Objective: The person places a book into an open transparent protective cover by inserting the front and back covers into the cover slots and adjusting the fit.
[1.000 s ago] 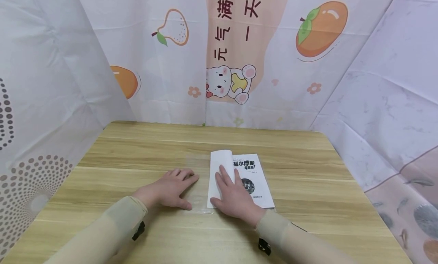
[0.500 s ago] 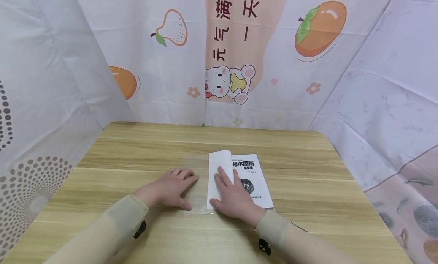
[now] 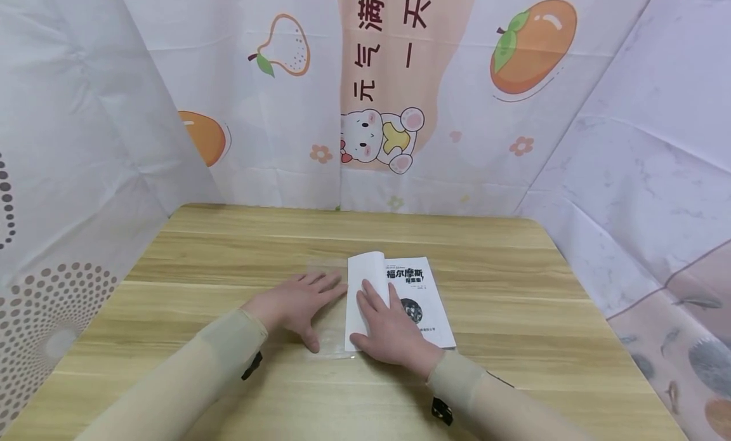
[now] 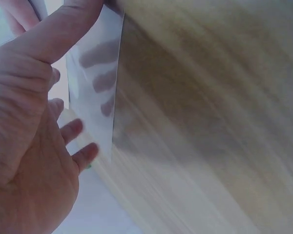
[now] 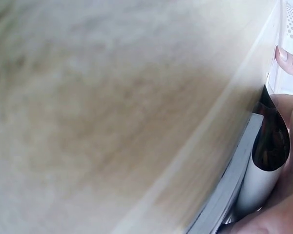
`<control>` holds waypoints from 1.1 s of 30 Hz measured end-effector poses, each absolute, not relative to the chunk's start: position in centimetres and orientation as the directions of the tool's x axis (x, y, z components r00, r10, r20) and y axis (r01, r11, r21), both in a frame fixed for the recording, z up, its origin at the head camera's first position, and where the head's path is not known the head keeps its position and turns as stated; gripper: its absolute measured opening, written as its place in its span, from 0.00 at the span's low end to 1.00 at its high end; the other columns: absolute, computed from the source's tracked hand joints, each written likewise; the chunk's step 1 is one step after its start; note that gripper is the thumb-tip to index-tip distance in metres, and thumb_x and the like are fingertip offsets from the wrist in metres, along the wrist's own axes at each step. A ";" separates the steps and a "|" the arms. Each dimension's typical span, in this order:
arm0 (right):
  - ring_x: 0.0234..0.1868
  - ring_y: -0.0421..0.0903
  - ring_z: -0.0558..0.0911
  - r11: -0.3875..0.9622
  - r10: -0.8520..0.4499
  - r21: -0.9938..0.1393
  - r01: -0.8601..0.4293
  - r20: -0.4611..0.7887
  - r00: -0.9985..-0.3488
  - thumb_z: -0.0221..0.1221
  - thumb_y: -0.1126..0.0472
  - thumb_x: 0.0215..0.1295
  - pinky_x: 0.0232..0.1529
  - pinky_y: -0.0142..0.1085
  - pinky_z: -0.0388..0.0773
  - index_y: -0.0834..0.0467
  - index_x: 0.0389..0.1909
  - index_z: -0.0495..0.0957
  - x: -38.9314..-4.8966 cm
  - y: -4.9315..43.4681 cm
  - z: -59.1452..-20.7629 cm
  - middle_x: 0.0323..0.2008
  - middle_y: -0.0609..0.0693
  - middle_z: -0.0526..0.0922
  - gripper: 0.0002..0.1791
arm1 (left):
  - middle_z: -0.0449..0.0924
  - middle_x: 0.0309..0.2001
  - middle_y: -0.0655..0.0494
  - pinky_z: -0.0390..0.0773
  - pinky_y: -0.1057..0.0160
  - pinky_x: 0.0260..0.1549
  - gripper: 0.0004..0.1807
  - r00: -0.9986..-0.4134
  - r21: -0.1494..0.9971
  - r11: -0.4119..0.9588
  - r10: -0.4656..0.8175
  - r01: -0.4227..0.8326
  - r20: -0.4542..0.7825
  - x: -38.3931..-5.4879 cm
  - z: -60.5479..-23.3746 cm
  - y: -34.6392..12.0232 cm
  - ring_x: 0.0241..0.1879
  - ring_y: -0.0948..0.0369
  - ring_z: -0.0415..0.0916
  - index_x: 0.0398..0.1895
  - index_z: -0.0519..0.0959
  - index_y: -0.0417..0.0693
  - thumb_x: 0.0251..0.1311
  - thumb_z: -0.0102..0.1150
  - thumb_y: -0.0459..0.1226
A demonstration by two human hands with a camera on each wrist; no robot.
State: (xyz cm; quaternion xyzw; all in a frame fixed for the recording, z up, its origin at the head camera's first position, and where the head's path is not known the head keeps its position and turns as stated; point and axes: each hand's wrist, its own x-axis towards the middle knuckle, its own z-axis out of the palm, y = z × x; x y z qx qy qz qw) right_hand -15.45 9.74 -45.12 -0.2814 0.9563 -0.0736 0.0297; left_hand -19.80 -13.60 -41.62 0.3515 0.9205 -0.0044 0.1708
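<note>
A paperback book [image 3: 438,308] lies on the table, its printed title page showing. Its front cover [image 3: 360,269] is folded back to the left with the white inside up; the right wrist view shows the dark outer side of the curled cover [image 5: 271,141]. My right hand [image 3: 391,336] presses on this cover, fingers extended. A clear plastic sheet [image 3: 332,342] reaches out left of the cover, its far edge hard to see. Over the sheet my left hand [image 3: 302,301] has its fingers spread, the fingertips close to the cover's edge. In the left wrist view the plastic [image 4: 95,58] reflects the fingers.
The wood-grain table [image 3: 502,269] extends around the book on all sides. A printed curtain [image 3: 468,143] hangs behind its back edge, and further cloths hang at the left and right.
My left hand has moved right and slightly up across the plastic sheet, its fingers spreading toward the cover. My right hand and the book have stayed in place.
</note>
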 end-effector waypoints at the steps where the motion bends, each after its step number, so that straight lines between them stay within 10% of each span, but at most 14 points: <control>1: 0.81 0.57 0.53 0.830 -0.543 -0.162 -0.533 -0.016 -0.840 0.56 0.39 0.71 0.78 0.60 0.43 0.66 0.76 0.61 -15.4 9.7 -45.1 0.80 0.60 0.54 0.45 | 0.40 0.84 0.51 0.50 0.41 0.76 0.68 -0.687 0.094 0.742 0.655 0.664 -0.316 -19.9 -41.6 -13.6 0.80 0.44 0.44 0.83 0.50 0.59 0.40 0.78 0.64; 33: 0.81 0.53 0.54 0.821 -0.564 -0.139 -0.554 -0.038 -0.825 0.55 0.39 0.71 0.78 0.61 0.44 0.66 0.77 0.60 -15.5 9.9 -44.9 0.80 0.59 0.54 0.44 | 0.43 0.83 0.59 0.71 0.46 0.67 0.70 -0.657 0.207 0.733 0.675 0.648 -0.335 -20.7 -42.0 -13.8 0.81 0.44 0.43 0.84 0.49 0.55 0.38 0.79 0.63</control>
